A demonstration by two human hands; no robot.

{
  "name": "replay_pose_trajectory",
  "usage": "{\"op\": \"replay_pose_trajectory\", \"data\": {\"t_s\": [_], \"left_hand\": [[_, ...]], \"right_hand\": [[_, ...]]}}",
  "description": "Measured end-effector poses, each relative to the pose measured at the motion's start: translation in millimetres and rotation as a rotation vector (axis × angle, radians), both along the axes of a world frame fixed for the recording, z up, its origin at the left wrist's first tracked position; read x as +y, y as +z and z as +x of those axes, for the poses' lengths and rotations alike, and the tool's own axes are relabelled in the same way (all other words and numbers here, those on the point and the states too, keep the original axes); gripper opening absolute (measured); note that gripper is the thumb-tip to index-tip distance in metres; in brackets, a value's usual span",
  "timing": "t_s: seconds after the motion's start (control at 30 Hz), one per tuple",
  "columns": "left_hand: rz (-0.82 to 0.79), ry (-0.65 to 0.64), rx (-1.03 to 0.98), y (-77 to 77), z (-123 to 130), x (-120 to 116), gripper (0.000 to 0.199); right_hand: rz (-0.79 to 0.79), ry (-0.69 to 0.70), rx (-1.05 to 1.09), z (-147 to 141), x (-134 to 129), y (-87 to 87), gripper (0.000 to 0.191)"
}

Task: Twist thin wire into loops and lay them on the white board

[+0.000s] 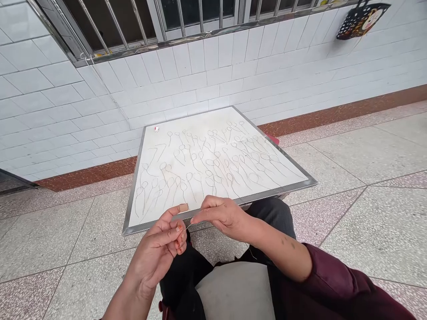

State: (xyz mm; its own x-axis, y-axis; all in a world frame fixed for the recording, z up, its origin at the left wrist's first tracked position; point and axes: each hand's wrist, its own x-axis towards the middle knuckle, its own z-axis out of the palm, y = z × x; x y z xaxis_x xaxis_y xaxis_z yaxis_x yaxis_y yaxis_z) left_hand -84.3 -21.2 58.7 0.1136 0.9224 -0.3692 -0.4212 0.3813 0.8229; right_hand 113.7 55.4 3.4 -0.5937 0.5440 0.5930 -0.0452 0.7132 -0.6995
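Observation:
My left hand [162,246] is closed in a pinch on a thin wire [189,226], just in front of the table's near edge. A tan strip of tape [183,207] wraps its raised index fingertip, and reddish stains mark other fingertips. Beside it, my right hand [228,218] pinches the same wire between thumb and index finger, palm down. A short stretch of wire shows between the two hands. A loose end seems to hang below my right wrist. On the white tabletop [200,116] lie many thin wires, each bent into a small loop with a long tail.
A small red and white item [156,129] lies at the table's far left corner. The metal-edged table stands against a white tiled wall [187,84] below a barred window. A dotted bag [362,20] hangs at upper right. My knees are under the near edge.

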Motion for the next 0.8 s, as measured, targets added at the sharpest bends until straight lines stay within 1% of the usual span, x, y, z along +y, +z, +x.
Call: {"op": "replay_pose_trajectory", "data": {"t_s": [0.1, 0.2, 0.27, 0.33, 0.43, 0.6, 0.7, 0.8], "left_hand": [[0.064, 0.043, 0.085, 6.5, -10.6, 0.9, 0.051], [0.155, 0.086, 0.274, 7.9, -15.9, 2.1, 0.048], [0.196, 0.051, 0.382, 6.4, -13.4, 3.3, 0.044], [0.207, -0.019, 0.421, 5.2, -7.5, 4.9, 0.044], [0.17, -0.097, 0.362, 6.2, 1.1, 7.1, 0.049], [0.065, -0.14, 0.219, 11.4, 4.6, 7.3, 0.056], [0.045, -0.141, 0.198, 12.4, 5.3, 5.4, 0.058], [0.067, -0.119, 0.16, 10.4, 6.4, 3.4, 0.056]], "right_hand": [[-0.015, -0.064, -0.017, 1.8, 2.1, 0.0, 0.036], [-0.018, -0.116, -0.02, 2.3, 2.4, 4.5, 0.033], [-0.001, -0.1, -0.006, 1.3, 0.8, 7.8, 0.032], [0.01, -0.078, 0.01, 0.0, -1.1, 9.2, 0.032], [0.02, -0.074, 0.03, -0.5, -2.3, 7.5, 0.034], [0.082, -0.089, -0.014, 1.6, -0.7, 2.7, 0.035], [0.106, -0.094, 0.006, 1.8, -0.4, 2.1, 0.034], [0.085, -0.079, 0.024, 1.3, -0.4, 2.7, 0.033]]}}
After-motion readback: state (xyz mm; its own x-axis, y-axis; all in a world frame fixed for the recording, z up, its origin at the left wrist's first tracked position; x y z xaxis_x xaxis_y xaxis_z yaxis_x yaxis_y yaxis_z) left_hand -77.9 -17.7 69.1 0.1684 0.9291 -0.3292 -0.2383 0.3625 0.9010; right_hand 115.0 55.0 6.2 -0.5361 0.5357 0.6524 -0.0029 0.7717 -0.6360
